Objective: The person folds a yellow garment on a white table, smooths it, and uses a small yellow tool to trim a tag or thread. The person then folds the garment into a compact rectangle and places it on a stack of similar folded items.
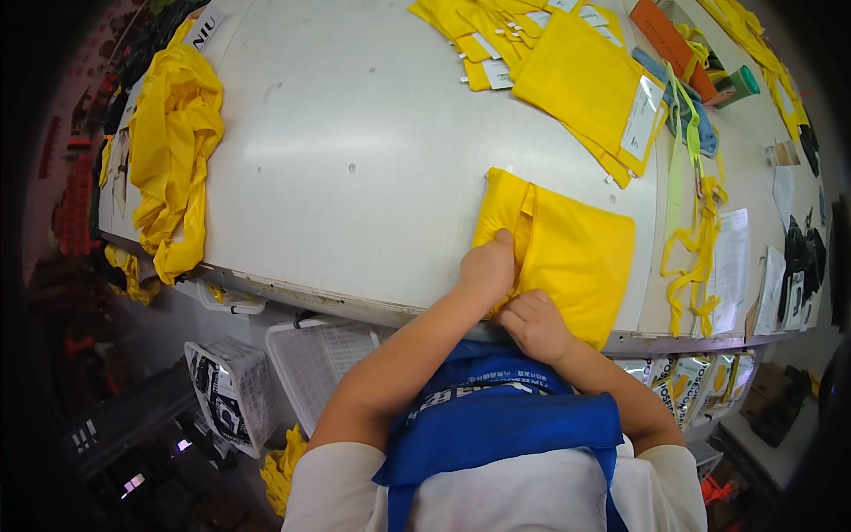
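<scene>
A puffy, squarish yellow fabric pouch (pixel 581 257) lies at the table's front edge, in front of me. An opening with a raised edge runs down its left part. My left hand (pixel 487 268) is closed at that opening, its thumb pressing on the yellow fabric. Lower down, my right hand (pixel 535 326) has its fingers curled on the pouch's near edge, beside the lower end of the opening. The fingertips of both hands are partly hidden. Beyond the pouch lie flat yellow square packs (pixel 576 84), several of them overlapping, with white labels.
Crumpled yellow fabric (pixel 177 142) hangs over the table's left end. To the right are an orange box (pixel 669 44), a green cup (pixel 740 84), yellow straps (pixel 691 257) and paper sheets (pixel 729 257). White baskets (pixel 310 363) stand below the table's front edge (pixel 301 297).
</scene>
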A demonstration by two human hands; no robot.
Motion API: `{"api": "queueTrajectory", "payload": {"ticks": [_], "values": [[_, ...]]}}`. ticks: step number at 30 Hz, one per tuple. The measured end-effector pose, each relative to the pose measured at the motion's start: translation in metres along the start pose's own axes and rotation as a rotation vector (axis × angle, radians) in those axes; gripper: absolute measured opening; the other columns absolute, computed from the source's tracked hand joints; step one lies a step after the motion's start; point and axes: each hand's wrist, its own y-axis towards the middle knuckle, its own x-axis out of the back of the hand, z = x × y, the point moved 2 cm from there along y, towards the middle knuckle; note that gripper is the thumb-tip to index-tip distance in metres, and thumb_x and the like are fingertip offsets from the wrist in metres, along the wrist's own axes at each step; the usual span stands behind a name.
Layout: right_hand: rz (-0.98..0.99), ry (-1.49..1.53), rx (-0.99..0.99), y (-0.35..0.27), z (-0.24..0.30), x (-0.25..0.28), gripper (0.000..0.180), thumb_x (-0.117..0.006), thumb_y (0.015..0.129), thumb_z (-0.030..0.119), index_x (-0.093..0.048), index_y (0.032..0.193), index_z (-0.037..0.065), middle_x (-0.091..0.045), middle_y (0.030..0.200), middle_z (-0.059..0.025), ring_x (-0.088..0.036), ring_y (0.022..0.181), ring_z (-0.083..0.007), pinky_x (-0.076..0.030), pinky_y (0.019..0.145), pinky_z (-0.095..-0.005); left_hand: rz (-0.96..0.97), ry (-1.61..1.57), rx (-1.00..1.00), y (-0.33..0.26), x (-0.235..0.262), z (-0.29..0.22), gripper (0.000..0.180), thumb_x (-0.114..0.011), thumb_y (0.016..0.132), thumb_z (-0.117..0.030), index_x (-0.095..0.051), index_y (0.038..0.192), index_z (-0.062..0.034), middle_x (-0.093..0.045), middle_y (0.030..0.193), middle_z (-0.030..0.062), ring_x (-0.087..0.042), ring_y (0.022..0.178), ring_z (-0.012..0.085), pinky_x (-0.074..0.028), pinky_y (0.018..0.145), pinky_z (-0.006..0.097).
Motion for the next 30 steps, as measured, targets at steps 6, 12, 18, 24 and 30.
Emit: {"api": "queueTrajectory", "payload": {"ticks": [6, 12, 18, 24, 30], "values": [[-0.113, -0.071, -0.129, 0.032, 0.009, 0.030, 0.011, -0.063, 0.075, 0.012, -0.057, 0.085, 0.010, -0.059, 0.091, -0.0069, -0.055, 0.095, -0.0257, -0.039, 0.085, -0.0391, -0.199, -0.349, -0.121, -0.025, 0.031, 0.009, 0.021, -0.060, 0.085, -0.017, -0.053, 0.099, -0.0031, -0.066, 0.080, 0.0163, -0.064, 0.071, 0.0371, -0.051, 0.062, 0.045], [-0.205, -0.122, -0.354, 0.044, -0.037, 0.046, 0.032, -0.068, 0.076, 0.013, -0.060, 0.106, 0.010, -0.057, 0.114, -0.0084, -0.049, 0.110, -0.0292, -0.035, 0.096, -0.0423, -0.346, -0.355, -0.122, -0.070, 0.042, 0.041, 0.025, -0.065, 0.082, -0.018, -0.056, 0.102, -0.0063, -0.061, 0.089, 0.0132, -0.062, 0.074, 0.0331, -0.051, 0.065, 0.040], [-0.102, -0.319, -0.366, 0.048, -0.058, 0.037, 0.047, -0.064, 0.081, 0.031, -0.056, 0.126, 0.018, -0.051, 0.132, -0.0040, -0.041, 0.125, -0.0288, -0.024, 0.105, -0.0497, -0.312, -0.024, -0.040, -0.019, 0.037, 0.007, 0.019, -0.062, 0.084, -0.020, -0.053, 0.092, -0.0060, -0.062, 0.084, 0.0144, -0.062, 0.071, 0.0343, -0.051, 0.063, 0.042], [-0.062, -0.468, -0.374, 0.042, -0.057, 0.021, 0.051, -0.061, 0.082, 0.038, -0.055, 0.127, 0.016, -0.049, 0.136, -0.0031, -0.034, 0.133, -0.0305, -0.019, 0.104, -0.0584, -0.337, -0.094, -0.217, -0.002, 0.032, -0.005, 0.011, -0.054, 0.085, -0.015, -0.050, 0.088, -0.0049, -0.062, 0.074, 0.0153, -0.063, 0.065, 0.0350, -0.052, 0.057, 0.044], [-0.038, -0.330, -0.461, 0.031, -0.080, 0.011, 0.050, -0.060, 0.080, 0.028, -0.054, 0.125, 0.007, -0.048, 0.135, -0.0147, -0.032, 0.135, -0.0333, -0.021, 0.107, -0.0522, -0.155, -0.118, -0.355, 0.006, 0.000, -0.045, 0.009, -0.053, 0.087, -0.013, -0.050, 0.086, -0.0046, -0.060, 0.073, 0.0201, -0.060, 0.067, 0.0402, -0.048, 0.058, 0.048]]}}
